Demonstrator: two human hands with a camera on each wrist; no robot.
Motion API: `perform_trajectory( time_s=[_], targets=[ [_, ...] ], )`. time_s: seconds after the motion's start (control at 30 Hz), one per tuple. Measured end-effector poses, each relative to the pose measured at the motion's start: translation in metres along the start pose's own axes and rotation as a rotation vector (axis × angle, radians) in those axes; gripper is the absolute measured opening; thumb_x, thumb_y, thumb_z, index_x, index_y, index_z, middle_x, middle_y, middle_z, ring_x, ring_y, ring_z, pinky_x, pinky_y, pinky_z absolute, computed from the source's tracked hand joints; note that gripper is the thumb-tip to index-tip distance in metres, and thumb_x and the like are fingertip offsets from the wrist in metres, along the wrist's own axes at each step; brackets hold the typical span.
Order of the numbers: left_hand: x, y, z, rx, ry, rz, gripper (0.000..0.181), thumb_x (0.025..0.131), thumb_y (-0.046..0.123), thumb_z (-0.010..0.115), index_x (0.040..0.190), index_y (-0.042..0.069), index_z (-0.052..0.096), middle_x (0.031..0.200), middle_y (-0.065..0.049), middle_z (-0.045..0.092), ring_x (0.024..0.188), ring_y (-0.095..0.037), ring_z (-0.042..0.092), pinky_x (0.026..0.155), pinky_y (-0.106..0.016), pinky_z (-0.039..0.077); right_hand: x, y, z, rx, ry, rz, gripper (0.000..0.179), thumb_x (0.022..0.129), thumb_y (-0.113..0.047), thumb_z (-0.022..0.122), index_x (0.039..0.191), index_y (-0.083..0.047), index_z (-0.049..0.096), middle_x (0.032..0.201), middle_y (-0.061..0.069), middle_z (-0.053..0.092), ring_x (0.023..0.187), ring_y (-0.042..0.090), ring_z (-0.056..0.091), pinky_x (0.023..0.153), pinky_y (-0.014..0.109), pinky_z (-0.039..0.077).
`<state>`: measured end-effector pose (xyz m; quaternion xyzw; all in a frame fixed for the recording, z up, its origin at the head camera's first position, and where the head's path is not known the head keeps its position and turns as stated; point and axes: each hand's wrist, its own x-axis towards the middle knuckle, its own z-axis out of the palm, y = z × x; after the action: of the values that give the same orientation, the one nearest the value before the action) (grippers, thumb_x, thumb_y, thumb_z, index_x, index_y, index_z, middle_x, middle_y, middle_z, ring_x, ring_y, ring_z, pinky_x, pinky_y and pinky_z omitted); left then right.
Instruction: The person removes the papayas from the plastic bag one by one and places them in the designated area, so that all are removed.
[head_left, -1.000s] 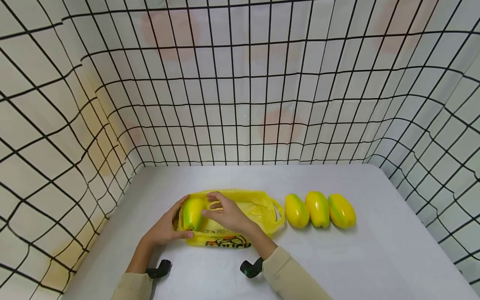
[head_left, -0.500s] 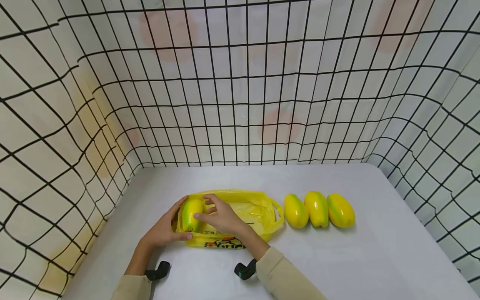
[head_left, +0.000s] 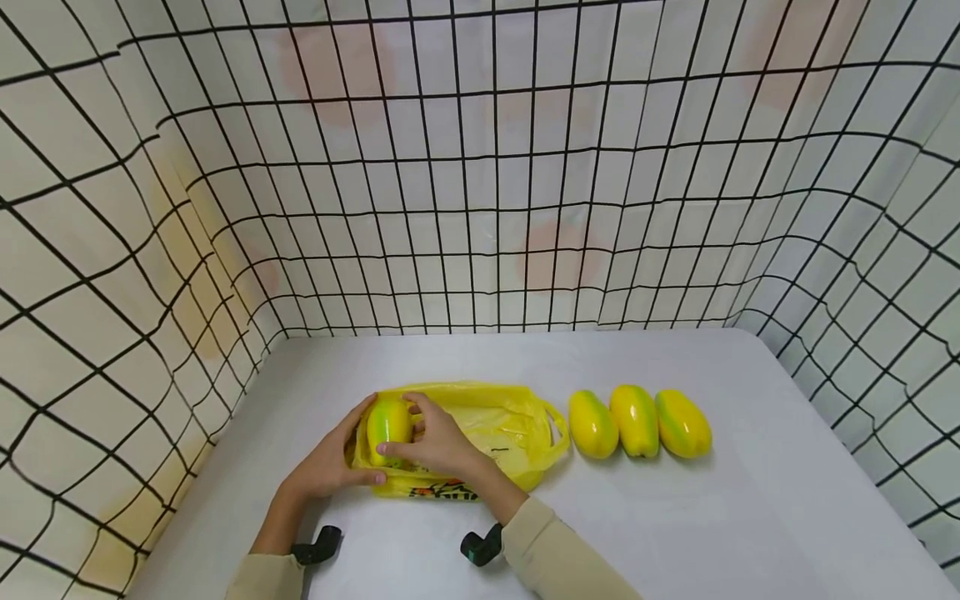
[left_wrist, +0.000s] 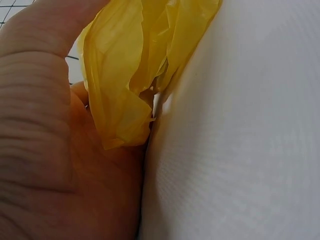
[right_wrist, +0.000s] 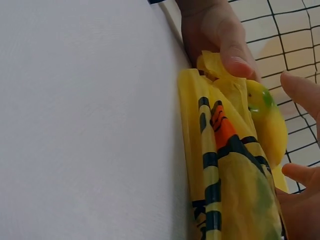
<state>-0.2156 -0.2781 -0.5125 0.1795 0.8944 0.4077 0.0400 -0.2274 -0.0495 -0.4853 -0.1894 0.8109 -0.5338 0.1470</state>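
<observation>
A yellow plastic bag (head_left: 517, 417) with dark printing lies on the table, its mouth spread. At its left end sits a glossy yellow-and-green fruit (head_left: 388, 419), mango-like in shape. My left hand (head_left: 326, 462) grips that end of the bag, thumb at the front edge and fingers behind. In the left wrist view, crumpled bag film (left_wrist: 120, 85) lies against the palm. My right hand (head_left: 438, 437) reaches over the bag from the right and holds the fruit, thumb across its front and fingers curled at its far right side. The right wrist view shows the fruit (right_wrist: 272, 127) between thumb and finger.
Three similar fruits, a left one (head_left: 593, 425), a middle one (head_left: 634, 421) and a right one (head_left: 683, 423), stand in a row right of the bag's handle (head_left: 559, 429). Black netting (head_left: 495, 208) walls the white table (head_left: 735, 517) at back and sides.
My right hand has moved left and closer round the fruit, its thumb now across the fruit's front. The left hand keeps its place at the bag's end.
</observation>
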Motion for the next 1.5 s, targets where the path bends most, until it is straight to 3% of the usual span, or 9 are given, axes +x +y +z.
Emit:
perform_trajectory(
  time_s=[0.27,0.47,0.83,1.1,1.5],
  targets=[
    [0.002,0.001,0.003,-0.004,-0.002,0.0,0.119,0.065,0.048,0.086,0.156,0.031,0.012,0.161,-0.005,0.023,0.143,-0.034,0.031,0.111,-0.065,0.027,0.0,0.004,0.005,-0.083,0.01,-0.005,0.095,0.078,-0.06,0.071,0.152,-0.021,0.027,0.147,0.0,0.043,0.12,0.016,0.053,0.099,0.036,0.05],
    [0.004,0.001,0.004,-0.002,-0.009,0.013,0.119,0.065,0.049,0.086,0.156,0.034,0.011,0.161,-0.003,0.022,0.143,-0.032,0.031,0.112,-0.064,0.028,0.0,0.007,0.005,-0.109,0.017,0.005,0.094,0.079,-0.063,0.069,0.152,-0.022,0.027,0.144,0.001,0.048,0.117,0.014,0.054,0.099,0.037,0.05],
    [0.004,-0.003,0.004,0.024,0.0,-0.014,0.118,0.064,0.051,0.086,0.155,0.038,0.012,0.161,-0.003,0.024,0.143,-0.034,0.031,0.111,-0.067,0.027,-0.002,0.008,-0.001,-0.034,-0.005,0.009,0.086,0.079,-0.056,0.072,0.148,-0.026,0.032,0.136,0.002,0.053,0.111,0.015,0.057,0.091,0.034,0.054],
    [0.001,0.002,0.001,0.042,0.014,-0.024,0.117,0.064,0.052,0.085,0.155,0.037,0.013,0.159,-0.003,0.028,0.138,-0.032,0.036,0.109,-0.065,0.031,-0.003,0.006,-0.008,0.025,0.01,0.0,0.082,0.081,-0.049,0.074,0.148,-0.026,0.033,0.135,0.004,0.053,0.11,0.019,0.06,0.084,0.032,0.057],
    [0.001,0.002,0.001,0.022,0.012,-0.033,0.118,0.065,0.051,0.086,0.156,0.036,0.012,0.162,-0.003,0.02,0.146,-0.036,0.024,0.112,-0.067,0.022,-0.013,0.006,-0.022,0.043,0.014,0.014,0.079,0.083,-0.05,0.072,0.148,-0.029,0.031,0.14,0.004,0.05,0.114,0.022,0.06,0.088,0.036,0.056]
  ],
)
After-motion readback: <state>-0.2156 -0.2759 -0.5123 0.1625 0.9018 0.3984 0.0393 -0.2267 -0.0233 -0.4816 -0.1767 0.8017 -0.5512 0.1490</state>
